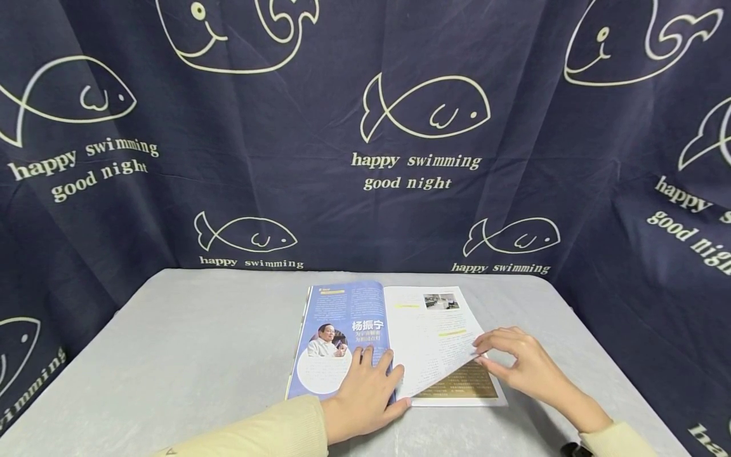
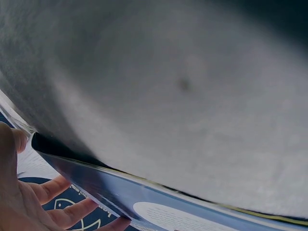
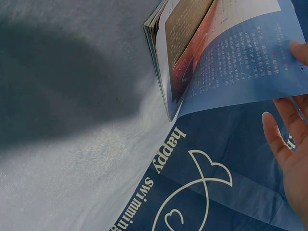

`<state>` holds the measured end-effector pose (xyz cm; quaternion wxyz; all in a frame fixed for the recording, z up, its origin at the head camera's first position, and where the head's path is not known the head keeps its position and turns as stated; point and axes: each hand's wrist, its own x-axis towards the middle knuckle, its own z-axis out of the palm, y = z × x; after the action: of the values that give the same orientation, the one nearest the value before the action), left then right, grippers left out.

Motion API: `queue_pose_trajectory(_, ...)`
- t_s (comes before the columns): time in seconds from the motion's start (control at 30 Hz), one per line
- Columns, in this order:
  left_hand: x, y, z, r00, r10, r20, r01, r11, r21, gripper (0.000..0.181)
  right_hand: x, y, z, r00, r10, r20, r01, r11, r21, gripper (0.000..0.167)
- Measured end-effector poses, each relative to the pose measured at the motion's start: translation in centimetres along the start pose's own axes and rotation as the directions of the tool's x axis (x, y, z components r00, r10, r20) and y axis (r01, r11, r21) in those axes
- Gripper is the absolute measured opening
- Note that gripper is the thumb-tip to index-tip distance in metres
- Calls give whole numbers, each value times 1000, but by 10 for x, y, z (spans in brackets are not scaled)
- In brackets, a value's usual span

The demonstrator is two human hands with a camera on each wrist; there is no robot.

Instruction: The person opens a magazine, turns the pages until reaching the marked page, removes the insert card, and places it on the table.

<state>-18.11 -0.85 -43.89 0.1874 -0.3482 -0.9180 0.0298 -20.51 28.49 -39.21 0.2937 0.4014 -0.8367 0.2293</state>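
Observation:
An open magazine (image 1: 408,304) lies on the table, its left page blue with a portrait photo and its right page mostly white. My left hand (image 1: 367,390) rests spread across the lower part of the blue page, near the spine. In the left wrist view its fingers (image 2: 74,211) lie stretched over the page. With thumb and fingers my right hand (image 1: 522,362) pinches the lower outer corner of the white page, which is lifted. Beneath it shows a brown page (image 1: 462,384). In the right wrist view the raised page (image 3: 240,72) bends, its blue printed underside visible.
The grey-covered table (image 1: 188,355) extends around the magazine on both sides. A dark blue curtain (image 1: 320,178) with fish drawings and lettering hangs behind the table and along its sides. A small black object (image 1: 575,449) is at the right wrist.

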Motion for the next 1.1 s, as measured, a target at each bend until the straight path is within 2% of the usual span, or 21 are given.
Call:
queue_pose_trajectory(0.13, 0, 0, 0, 1000, -4, -1, 4, 1000, 1, 47, 0, 0, 0, 999, 26, 19, -26, 1000, 4, 29)
queue_pose_trajectory(0.3, 0, -1, 0, 1000, -8, 16, 8, 1000, -7, 48, 1, 0, 0, 1000, 12, 2, -12, 1000, 14, 29)
queue_pose_trajectory(0.43, 0, -2, 1, 1000, -5, -9, 5, 1000, 1, 48, 1, -1, 0, 1000, 17, -11, -17, 1000, 3, 31)
queue_pose_trajectory(0.57, 0, -2, 1, 999, -4, -40, 5, 1000, 18, 47, 1, -3, -1, 998, 62, -3, -62, 998, -23, 36)
queue_pose_trajectory(0.73, 1, -3, 0, 1000, -4, -19, 5, 1000, 19, 49, 2, -3, -3, 995, 101, 4, -101, 994, -48, 45)
queue_pose_trajectory(0.87, 0, -4, 0, 999, 0, -36, 1, 999, 36, 49, 3, -5, -5, 991, 134, 14, -133, 990, -52, 52)
queue_pose_trajectory(1.1, -1, -6, -1, 999, 13, -31, -12, 999, 49, 50, 2, -3, -2, 994, 108, -13, -109, 990, -89, 61)
